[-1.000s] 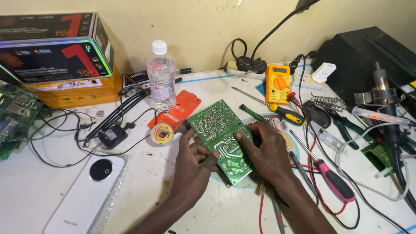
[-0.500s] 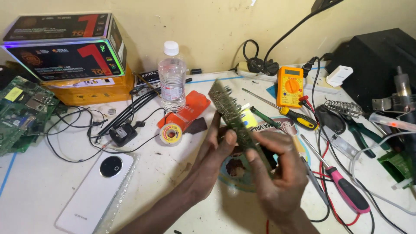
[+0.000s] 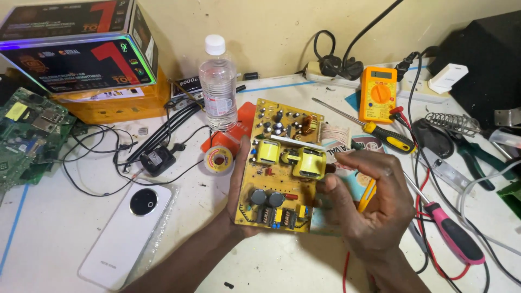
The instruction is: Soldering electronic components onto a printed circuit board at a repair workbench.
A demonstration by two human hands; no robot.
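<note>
The left hand (image 3: 239, 209) cradles the yellow rectangular circuit board (image 3: 282, 173) component-side up above the white counter (image 3: 49, 239), while the right hand (image 3: 369, 209) pinches its right edge; gripping only the edges, clear of the components, looks soundest.

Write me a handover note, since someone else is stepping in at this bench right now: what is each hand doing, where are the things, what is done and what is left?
Left hand: cradles the yellow circuit board from beneath, component side up, thumb on its left edge.
Right hand: fingers on the board's right edge.
Around the board: solder spool and water bottle to its left, white phone lower left, yellow-handled screwdriver and orange multimeter to its right, pink-handled screwdriver lower right.
Done: board lifted off the table and facing the camera.
Left: no tool in hand; no work on the components visible yet.
</note>
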